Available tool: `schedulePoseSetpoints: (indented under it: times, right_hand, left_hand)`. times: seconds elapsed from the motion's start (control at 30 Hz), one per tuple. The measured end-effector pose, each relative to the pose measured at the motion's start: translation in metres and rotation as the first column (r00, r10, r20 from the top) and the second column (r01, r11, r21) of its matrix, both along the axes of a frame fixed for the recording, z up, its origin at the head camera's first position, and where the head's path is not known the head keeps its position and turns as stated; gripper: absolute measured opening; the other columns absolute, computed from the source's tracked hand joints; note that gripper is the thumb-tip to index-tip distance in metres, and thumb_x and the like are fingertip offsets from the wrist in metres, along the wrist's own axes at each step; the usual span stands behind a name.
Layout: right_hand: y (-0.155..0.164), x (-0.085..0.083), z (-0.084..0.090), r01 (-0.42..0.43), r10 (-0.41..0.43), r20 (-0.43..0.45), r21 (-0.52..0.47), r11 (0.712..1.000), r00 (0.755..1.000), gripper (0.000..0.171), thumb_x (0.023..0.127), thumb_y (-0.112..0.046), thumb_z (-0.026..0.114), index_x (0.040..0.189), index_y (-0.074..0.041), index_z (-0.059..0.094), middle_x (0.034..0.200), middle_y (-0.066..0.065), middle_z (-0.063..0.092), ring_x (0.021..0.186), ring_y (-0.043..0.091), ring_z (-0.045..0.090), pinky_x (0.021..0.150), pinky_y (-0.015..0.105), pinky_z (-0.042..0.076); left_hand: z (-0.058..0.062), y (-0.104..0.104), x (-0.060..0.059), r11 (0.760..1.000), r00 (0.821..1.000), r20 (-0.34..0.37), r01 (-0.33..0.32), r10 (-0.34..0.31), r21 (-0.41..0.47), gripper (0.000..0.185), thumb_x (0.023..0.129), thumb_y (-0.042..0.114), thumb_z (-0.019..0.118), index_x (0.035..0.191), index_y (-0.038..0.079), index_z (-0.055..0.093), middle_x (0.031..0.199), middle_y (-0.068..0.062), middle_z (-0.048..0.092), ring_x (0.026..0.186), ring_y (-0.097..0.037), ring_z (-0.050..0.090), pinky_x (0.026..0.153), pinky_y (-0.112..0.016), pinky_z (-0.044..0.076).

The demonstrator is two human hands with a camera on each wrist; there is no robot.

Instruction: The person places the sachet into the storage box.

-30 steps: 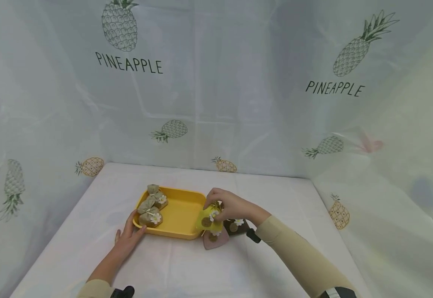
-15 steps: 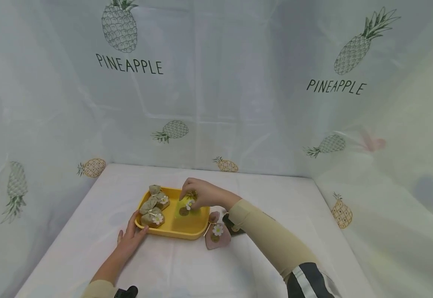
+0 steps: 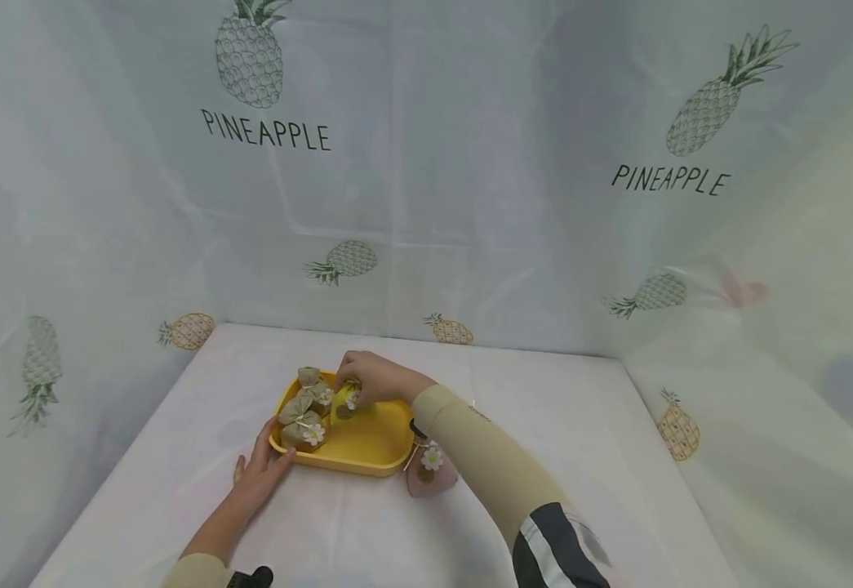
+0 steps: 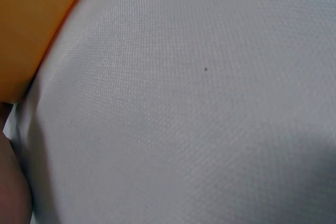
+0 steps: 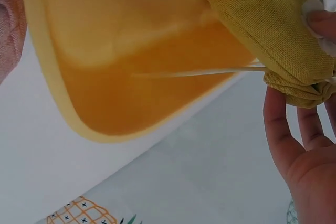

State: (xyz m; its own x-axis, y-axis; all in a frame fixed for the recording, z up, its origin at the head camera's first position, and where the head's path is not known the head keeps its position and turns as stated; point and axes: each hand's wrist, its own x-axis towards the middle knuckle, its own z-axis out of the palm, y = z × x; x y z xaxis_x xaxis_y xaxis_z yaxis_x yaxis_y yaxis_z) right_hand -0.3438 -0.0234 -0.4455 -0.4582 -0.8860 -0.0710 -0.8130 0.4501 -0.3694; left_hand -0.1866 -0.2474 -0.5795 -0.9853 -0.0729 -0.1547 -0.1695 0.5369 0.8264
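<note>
My right hand (image 3: pixel 376 378) pinches a yellow drawstring pouch (image 3: pixel 342 407) by its gathered neck, over the left part of the yellow tray (image 3: pixel 370 445). In the right wrist view this cloth pouch (image 5: pixel 278 24) shows a white flower and a trailing cord. Two grey-green pouches, a front one (image 3: pixel 299 433) and a back one (image 3: pixel 312 382), lie along the tray's left side. My left hand (image 3: pixel 255 480) touches the tray's front left corner with extended fingers. The left wrist view catches the tray wall (image 4: pixel 37 24) and part of that hand (image 4: pixel 13 187).
A pink pouch (image 3: pixel 433 478) with a white flower lies just right of the tray, partly behind the right sleeve (image 3: pixel 492 465). White cloth (image 3: pixel 338 531) covers the table. Pineapple-printed sheeting (image 3: pixel 455 204) walls it at the back and sides.
My right hand has carried the yellow pouch leftward, from the tray's right edge to beside the grey-green pouches. The right sleeve now hides the dark pouch. My left hand stays at the corner.
</note>
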Motion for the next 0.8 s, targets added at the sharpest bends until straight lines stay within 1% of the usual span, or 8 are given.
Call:
schedulePoseSetpoints:
  times: [0.07,0.17,0.3,0.47,0.6,0.8]
  right_hand:
    - [-0.003,-0.002,-0.005,0.01,-0.009,-0.022,0.02,1.0,1.0,0.032,0.082,-0.025,0.081,0.112,-0.022,0.072,0.109,-0.009,0.053,0.1,0.006,0.049,0.087,0.016,0.042]
    - [-0.008,-0.006,-0.012,0.027,-0.024,-0.061,0.044,0.999,0.998,0.032,0.082,-0.032,0.08,0.111,-0.024,0.072,0.109,-0.009,0.053,0.1,0.006,0.049,0.088,0.017,0.041]
    - [-0.013,-0.01,-0.022,0.043,-0.038,-0.079,0.061,0.997,0.996,0.029,0.082,-0.03,0.08,0.11,-0.025,0.073,0.11,-0.008,0.054,0.101,0.006,0.049,0.089,0.018,0.042]
    - [-0.018,-0.012,-0.034,0.057,-0.052,-0.062,0.09,0.994,0.997,0.026,0.083,-0.03,0.079,0.108,-0.026,0.073,0.11,-0.008,0.054,0.099,0.006,0.048,0.087,0.018,0.042]
    - [-0.021,-0.012,-0.037,0.073,-0.065,-0.073,0.101,0.992,0.995,0.026,0.082,-0.027,0.08,0.107,-0.026,0.074,0.11,-0.008,0.054,0.097,0.006,0.048,0.086,0.018,0.042]
    - [-0.025,-0.011,-0.041,0.073,-0.059,-0.119,0.117,0.99,0.991,0.028,0.081,-0.026,0.081,0.108,-0.025,0.074,0.111,-0.007,0.055,0.097,0.007,0.049,0.086,0.018,0.043]
  left_hand:
    - [0.0,0.001,0.0,1.0,1.0,-0.009,-0.005,0.005,0.003,0.082,0.101,0.047,0.047,0.156,0.011,-0.003,0.159,-0.027,0.003,0.144,-0.047,0.001,0.106,-0.064,-0.019]
    - [-0.001,0.002,0.0,1.0,1.0,-0.013,-0.011,0.011,0.001,0.082,0.1,0.047,0.047,0.156,0.012,-0.001,0.159,-0.027,0.003,0.144,-0.047,0.001,0.106,-0.064,-0.019]
    - [-0.001,0.002,0.0,1.0,1.0,-0.012,-0.008,0.008,-0.002,0.083,0.1,0.048,0.047,0.156,0.012,-0.002,0.159,-0.026,0.003,0.144,-0.047,0.001,0.106,-0.064,-0.019]
    - [-0.001,0.001,0.002,1.0,1.0,0.013,0.0,0.0,-0.006,0.083,0.101,0.048,0.046,0.156,0.013,-0.005,0.159,-0.026,0.001,0.144,-0.046,0.0,0.106,-0.063,-0.02]
    - [0.0,0.001,0.002,1.0,0.999,0.04,0.001,-0.001,-0.005,0.084,0.1,0.051,0.045,0.156,0.015,-0.006,0.16,-0.024,-0.001,0.145,-0.044,-0.002,0.106,-0.062,-0.021]
    - [0.002,0.001,0.0,1.0,0.999,0.033,0.007,-0.007,-0.009,0.084,0.1,0.051,0.045,0.156,0.015,-0.006,0.16,-0.024,-0.001,0.145,-0.044,-0.003,0.106,-0.063,-0.021]
